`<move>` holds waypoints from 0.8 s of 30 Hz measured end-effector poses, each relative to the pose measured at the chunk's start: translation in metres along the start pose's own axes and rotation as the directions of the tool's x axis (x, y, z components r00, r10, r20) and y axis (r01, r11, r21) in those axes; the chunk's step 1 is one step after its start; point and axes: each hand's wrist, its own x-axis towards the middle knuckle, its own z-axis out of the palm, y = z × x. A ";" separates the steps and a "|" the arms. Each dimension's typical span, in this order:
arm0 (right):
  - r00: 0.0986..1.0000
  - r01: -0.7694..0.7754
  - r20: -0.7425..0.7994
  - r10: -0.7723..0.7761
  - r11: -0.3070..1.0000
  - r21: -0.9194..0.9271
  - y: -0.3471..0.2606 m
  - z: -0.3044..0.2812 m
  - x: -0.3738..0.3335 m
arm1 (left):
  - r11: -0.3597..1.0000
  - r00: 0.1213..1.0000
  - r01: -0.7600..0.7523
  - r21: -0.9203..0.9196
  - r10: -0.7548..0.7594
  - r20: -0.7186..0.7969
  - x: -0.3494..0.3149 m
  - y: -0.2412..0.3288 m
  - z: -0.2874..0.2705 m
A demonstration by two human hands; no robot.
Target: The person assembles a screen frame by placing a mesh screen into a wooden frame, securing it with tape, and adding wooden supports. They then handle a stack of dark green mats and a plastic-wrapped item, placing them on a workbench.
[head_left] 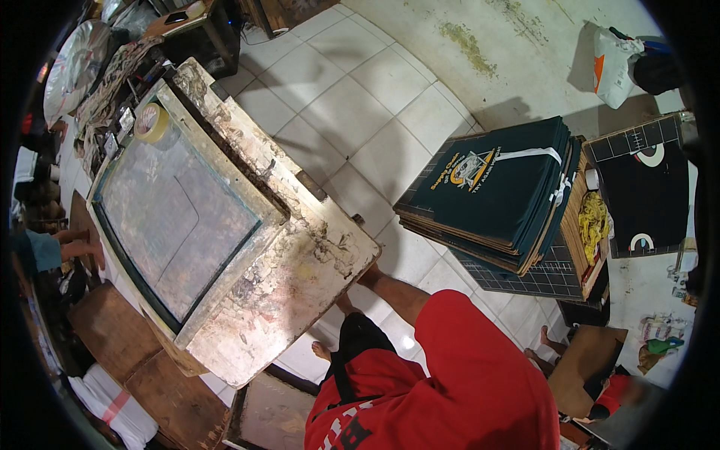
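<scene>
My right forearm (394,294) reaches out of a red sleeve toward the edge of a paint-crusted white table (300,292). Its hand goes out of sight at that edge, so the fingers and anything in them are hidden. My left hand is not in view. On the table lies a screen-printing frame (232,281) with a pale, stained mesh (176,217). A roll of yellowish tape (151,122) rests at its far corner. To the right stands a stack of dark green printed panels (487,187), with a white strip (529,154) across the top one.
The stack sits on a box-like stand covered with dark gridded sheets (510,266), beside a yellow cloth (594,225). A black printed panel (646,187) is at far right. Brown boards (120,330) lie at lower left. Another person's hand (81,247) shows at far left; someone in red is at lower right.
</scene>
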 end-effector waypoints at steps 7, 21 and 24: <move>0.999 0.044 0.007 -0.044 0.999 -0.017 -0.009 -0.011 0.026 | 1.000 1.000 0.017 -0.026 -0.017 -0.012 0.011 0.026 -0.002; 0.997 0.082 0.001 -0.082 0.995 -0.050 -0.004 -0.008 0.025 | 0.994 0.995 0.099 -0.036 -0.099 0.007 -0.012 0.018 -0.008; 0.996 0.086 -0.008 -0.087 0.995 -0.048 0.001 -0.008 0.025 | 0.995 0.996 0.094 -0.025 -0.093 0.009 -0.010 0.014 -0.010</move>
